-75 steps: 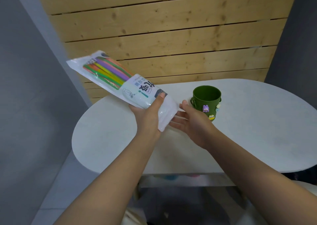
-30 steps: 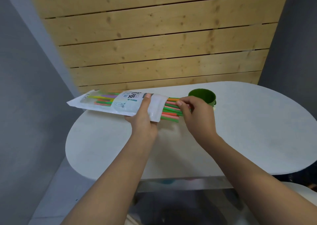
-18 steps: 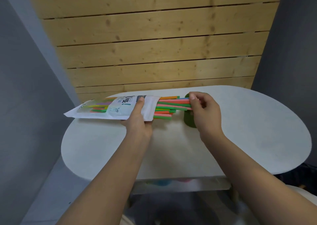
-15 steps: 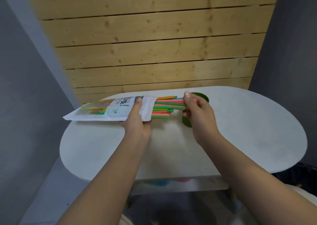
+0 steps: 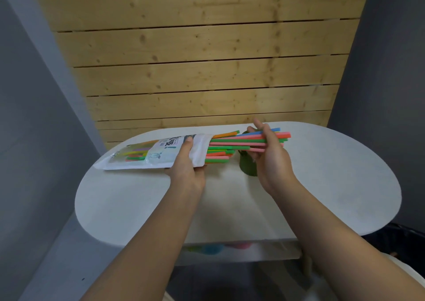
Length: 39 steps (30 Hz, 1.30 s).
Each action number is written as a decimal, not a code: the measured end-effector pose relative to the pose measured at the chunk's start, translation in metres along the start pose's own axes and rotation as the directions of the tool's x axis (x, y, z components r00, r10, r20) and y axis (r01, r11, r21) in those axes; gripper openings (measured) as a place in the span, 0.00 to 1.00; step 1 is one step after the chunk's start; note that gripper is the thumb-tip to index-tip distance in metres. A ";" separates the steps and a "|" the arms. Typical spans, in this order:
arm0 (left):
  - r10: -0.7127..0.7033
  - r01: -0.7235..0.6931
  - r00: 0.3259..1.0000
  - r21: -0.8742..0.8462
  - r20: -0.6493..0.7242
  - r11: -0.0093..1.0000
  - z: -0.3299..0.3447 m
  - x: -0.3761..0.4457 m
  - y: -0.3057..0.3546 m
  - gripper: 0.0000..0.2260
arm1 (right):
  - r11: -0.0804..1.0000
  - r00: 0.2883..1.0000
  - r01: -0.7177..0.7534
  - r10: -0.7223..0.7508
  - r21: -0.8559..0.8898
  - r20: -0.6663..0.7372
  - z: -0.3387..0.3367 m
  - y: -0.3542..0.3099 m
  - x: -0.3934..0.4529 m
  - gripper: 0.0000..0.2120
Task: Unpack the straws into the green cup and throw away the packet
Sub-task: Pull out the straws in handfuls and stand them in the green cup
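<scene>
Half of the straws are drawn out: our left hand grips the packet, our right hand pinches the bundle, which next must tip into the green cup.

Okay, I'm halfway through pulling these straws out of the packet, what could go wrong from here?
1. Your right hand grips only some straws; the shorter loose ones at the packet mouth might slide out onto the table.
2. The green cup sits right behind that hand, so a bump may tip it.
</scene>
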<state>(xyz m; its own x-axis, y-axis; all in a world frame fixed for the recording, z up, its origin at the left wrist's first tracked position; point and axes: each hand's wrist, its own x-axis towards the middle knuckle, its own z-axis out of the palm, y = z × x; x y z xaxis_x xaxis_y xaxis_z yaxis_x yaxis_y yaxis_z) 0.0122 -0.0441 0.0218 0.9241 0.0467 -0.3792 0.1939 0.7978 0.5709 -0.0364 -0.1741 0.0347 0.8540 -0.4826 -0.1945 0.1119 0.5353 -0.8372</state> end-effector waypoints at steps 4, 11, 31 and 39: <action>-0.003 0.003 1.000 -0.019 0.007 1.000 0.002 0.001 -0.002 0.28 | 0.998 1.000 0.024 -0.025 0.061 0.015 -0.006 -0.002 0.003 0.12; -0.036 0.036 0.999 -0.010 0.040 0.999 0.003 -0.003 -0.010 0.28 | 0.999 0.982 0.018 -0.026 0.043 0.187 0.001 0.004 0.009 0.13; -0.014 0.015 0.999 0.023 -0.044 1.000 -0.002 0.008 -0.011 0.31 | 0.856 0.996 0.084 -0.065 0.510 -0.056 0.003 -0.047 0.018 0.22; 0.031 -0.030 0.998 0.019 -0.057 0.999 -0.004 0.018 -0.010 0.27 | 0.861 0.950 0.306 -0.249 0.406 -0.187 0.001 -0.089 0.023 0.22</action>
<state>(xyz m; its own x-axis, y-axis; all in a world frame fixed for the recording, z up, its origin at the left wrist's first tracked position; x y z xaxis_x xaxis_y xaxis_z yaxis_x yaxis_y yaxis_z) 0.0259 -0.0486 0.0061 0.9096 0.1059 -0.4018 0.1719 0.7846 0.5958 -0.0259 -0.2318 0.1053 0.6886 -0.7215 -0.0719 0.5637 0.5951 -0.5728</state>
